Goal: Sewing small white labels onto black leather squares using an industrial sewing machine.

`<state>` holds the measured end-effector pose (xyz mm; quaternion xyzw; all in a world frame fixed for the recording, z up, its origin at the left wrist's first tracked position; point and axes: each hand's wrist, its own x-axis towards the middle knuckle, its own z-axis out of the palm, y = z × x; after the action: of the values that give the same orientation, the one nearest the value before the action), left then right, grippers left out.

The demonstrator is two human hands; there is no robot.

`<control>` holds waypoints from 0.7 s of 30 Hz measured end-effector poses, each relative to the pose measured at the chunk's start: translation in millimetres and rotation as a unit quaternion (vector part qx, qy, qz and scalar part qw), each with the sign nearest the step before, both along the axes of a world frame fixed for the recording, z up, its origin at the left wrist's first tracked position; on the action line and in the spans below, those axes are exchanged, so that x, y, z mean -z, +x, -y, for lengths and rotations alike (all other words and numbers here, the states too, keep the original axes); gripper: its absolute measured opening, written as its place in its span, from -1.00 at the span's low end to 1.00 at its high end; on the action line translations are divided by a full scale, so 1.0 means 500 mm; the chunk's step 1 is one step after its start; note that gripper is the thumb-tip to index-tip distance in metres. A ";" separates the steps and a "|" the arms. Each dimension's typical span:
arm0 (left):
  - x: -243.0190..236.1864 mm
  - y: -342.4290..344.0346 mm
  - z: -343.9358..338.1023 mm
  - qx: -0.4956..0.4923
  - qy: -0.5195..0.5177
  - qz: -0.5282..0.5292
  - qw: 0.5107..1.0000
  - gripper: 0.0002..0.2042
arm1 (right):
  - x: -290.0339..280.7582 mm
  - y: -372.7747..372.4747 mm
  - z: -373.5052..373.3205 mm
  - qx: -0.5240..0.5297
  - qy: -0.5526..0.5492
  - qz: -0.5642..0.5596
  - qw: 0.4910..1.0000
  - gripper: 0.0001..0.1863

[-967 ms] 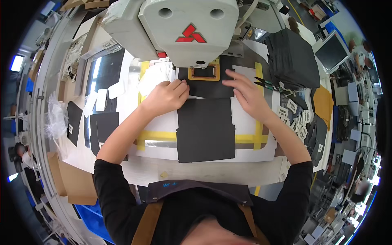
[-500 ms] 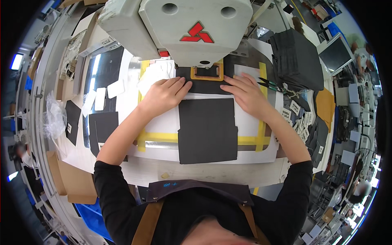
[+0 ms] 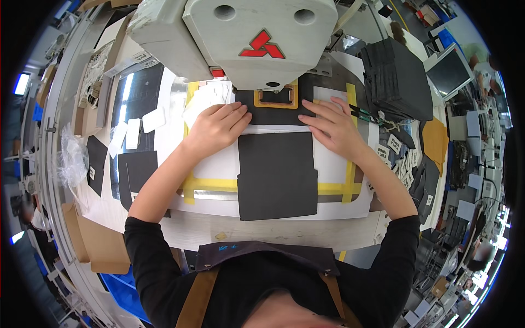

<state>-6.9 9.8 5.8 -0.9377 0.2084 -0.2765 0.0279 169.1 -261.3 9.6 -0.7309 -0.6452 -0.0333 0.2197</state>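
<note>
The left hand [image 3: 221, 124] lies with its fingers close together and almost straight, fingertips upon the left side of a dark panel [image 3: 276, 116]. The right hand [image 3: 334, 128] has its fingers a little apart, and its fingertips rest on the right side of the same panel. Neither hand seems to be clamped on anything; whether they press hard, I cannot tell.

The panel is flat under the machine head [image 3: 261, 24], with a yellow-edged frame [image 3: 276, 106] at its far part. The hands are at two opposite sides, probably because in this way the panel is kept straight and without folds, while the fingers remain outside the frame (a sensible place for them, in my opinion).

A second dark panel [image 3: 278, 177] lies nearer to the body, and a narrow strip of white separates the two. Below is a white sheet [image 3: 219, 158], and yellow tape [image 3: 333, 188] runs across, perhaps for fixing it or for marking a border.

To the right stands a stack of dark panels [image 3: 396, 82], and the dark-handled snips [image 3: 358, 112] lie between it and the right hand, maybe for easy reach. White labels [image 3: 404, 169] are scattered nearby.
</note>
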 end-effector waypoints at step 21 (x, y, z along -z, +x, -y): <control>0.007 -0.011 -0.017 -0.006 -0.015 -0.038 0.999 -0.75 | 0.002 -0.002 0.004 -0.009 0.023 -0.023 0.999 -0.73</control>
<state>-12.4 18.1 2.2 -0.9490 0.1994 -0.2440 0.0076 168.0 -263.1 8.3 -0.7203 -0.6455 -0.0293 0.2522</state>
